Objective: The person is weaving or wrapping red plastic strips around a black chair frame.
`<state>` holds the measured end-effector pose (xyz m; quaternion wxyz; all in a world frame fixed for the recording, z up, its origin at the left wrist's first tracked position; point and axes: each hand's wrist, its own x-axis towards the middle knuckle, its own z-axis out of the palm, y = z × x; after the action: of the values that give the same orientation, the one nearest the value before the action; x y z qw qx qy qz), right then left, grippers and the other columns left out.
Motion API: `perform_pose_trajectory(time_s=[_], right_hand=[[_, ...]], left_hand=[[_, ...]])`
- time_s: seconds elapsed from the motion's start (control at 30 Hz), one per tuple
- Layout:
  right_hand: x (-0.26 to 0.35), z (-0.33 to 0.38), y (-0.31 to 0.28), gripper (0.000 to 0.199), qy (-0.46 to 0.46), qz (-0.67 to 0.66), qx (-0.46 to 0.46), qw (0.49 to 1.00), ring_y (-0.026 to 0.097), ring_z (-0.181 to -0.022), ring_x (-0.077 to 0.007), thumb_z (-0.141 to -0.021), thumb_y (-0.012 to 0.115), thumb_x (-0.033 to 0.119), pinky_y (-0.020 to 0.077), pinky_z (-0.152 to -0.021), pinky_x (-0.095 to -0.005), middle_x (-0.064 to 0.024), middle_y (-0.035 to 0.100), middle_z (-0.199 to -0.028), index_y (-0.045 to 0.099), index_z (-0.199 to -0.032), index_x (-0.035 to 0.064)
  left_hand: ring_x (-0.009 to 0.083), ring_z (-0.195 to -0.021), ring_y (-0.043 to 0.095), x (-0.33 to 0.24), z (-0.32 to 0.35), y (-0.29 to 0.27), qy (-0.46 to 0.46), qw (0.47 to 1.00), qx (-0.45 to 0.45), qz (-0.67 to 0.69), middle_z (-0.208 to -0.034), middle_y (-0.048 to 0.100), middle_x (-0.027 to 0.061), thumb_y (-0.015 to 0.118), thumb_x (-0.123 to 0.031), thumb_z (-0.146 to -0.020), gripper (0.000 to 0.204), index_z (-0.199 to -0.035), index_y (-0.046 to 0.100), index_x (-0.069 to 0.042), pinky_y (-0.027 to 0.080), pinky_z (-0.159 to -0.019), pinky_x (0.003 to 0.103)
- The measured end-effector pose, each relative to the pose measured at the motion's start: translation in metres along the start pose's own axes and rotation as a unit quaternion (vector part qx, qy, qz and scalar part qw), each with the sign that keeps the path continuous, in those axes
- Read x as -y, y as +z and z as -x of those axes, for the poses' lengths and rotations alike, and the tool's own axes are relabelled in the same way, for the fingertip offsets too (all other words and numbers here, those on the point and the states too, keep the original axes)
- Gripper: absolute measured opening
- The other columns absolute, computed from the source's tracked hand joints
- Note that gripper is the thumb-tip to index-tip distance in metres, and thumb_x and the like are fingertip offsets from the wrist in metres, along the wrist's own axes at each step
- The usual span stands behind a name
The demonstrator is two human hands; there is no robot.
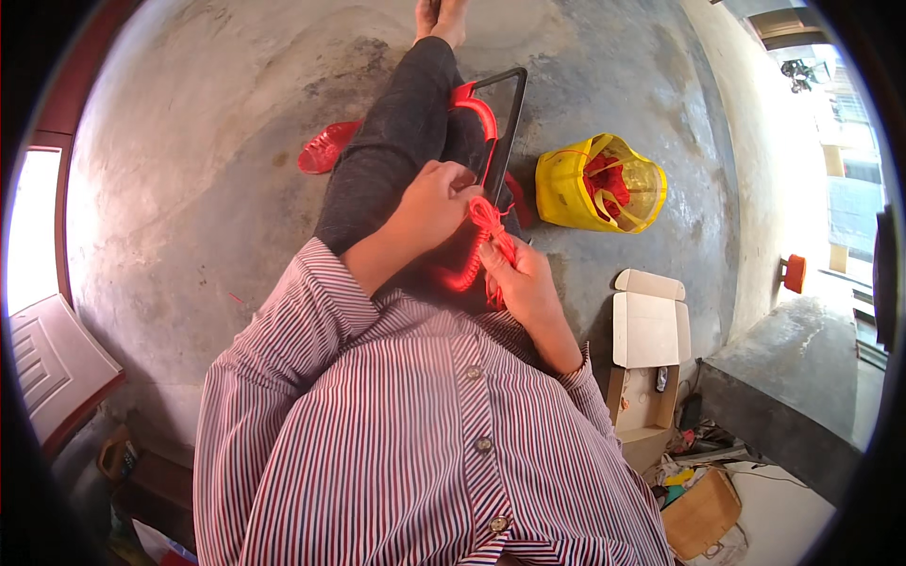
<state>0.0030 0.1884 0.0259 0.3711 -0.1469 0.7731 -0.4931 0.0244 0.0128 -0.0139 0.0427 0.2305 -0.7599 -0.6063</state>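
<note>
A bundle of looped red cord (489,224) is pinched between the thumb and fingers of my right hand (525,286). Close by on its left, my left hand (432,209) is closed, its fingertips curled beside the black frame; what they grip is hidden. Across my lap leans this black, rounded-corner frame (514,118), its open side facing away to the right. Red cord wrapping (479,108) covers a curved part near its top. More tightly wound red cord (460,280) curves below my hands, partly hidden by them.
A yellow bag (566,193) with red material inside stands on the floor to the right. A red shoe (327,148) lies left of my legs. Lower right are an opened cardboard box (646,330) and scattered clutter (703,453). A dark ledge (783,377) runs along the right.
</note>
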Motion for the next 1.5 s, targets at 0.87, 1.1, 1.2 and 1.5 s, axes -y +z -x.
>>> perform_pose_trajectory(time_s=[0.87,1.1,1.2,1.5], right_hand=[[0.021,0.023,-0.012,0.018,0.009,-0.155,0.019,0.988,0.051,-0.058,-0.0072,-0.092,0.058,0.018,0.0403,-0.053,-0.024,-0.0002,0.058,-0.069,0.059,-0.086,0.0011],[0.026,0.016,-0.009,0.034,-0.025,-0.39,0.106,0.914,0.052,-0.063,-0.008,-0.098,0.049,0.031,0.0404,-0.057,-0.0212,-0.0029,0.06,-0.077,0.062,-0.095,-0.0008],[0.032,0.011,-0.021,0.034,-0.085,-0.307,0.173,0.932,0.053,-0.066,-0.0093,-0.097,0.049,0.03,0.0404,-0.058,-0.021,-0.0041,0.06,-0.077,0.062,-0.098,-0.0008],[0.016,-0.053,-0.062,0.027,-0.027,-0.099,-0.005,0.995,0.058,-0.075,-0.0157,-0.088,0.063,0.026,0.0449,-0.067,-0.0247,-0.0076,0.063,-0.082,0.066,-0.095,0.0001]], left_hand=[[0.0108,-0.091,0.058,-0.012,0.046,-0.039,-0.146,0.913,0.301,0.232,-0.106,0.062,0.0023,0.066,-0.004,-0.084,0.031,-0.114,0.06,-0.001,0.046,-0.087,0.025],[0.0181,-0.1,0.061,-0.055,0.048,-0.019,0.155,0.934,0.234,0.223,-0.109,0.061,0.0078,0.061,-0.01,-0.091,0.029,-0.119,0.057,-0.003,0.048,-0.089,0.029],[0.0205,-0.092,0.063,-0.073,0.042,-0.024,-0.072,0.829,0.208,0.515,-0.101,0.064,0.009,0.055,-0.014,-0.095,0.022,-0.114,0.057,-0.003,0.05,-0.086,0.032],[0.0215,-0.074,0.06,-0.015,-0.006,-0.067,0.241,0.964,0.074,-0.084,-0.081,0.058,0.0064,0.059,-0.005,-0.083,0.012,-0.092,0.065,-0.004,0.049,-0.071,0.034]])
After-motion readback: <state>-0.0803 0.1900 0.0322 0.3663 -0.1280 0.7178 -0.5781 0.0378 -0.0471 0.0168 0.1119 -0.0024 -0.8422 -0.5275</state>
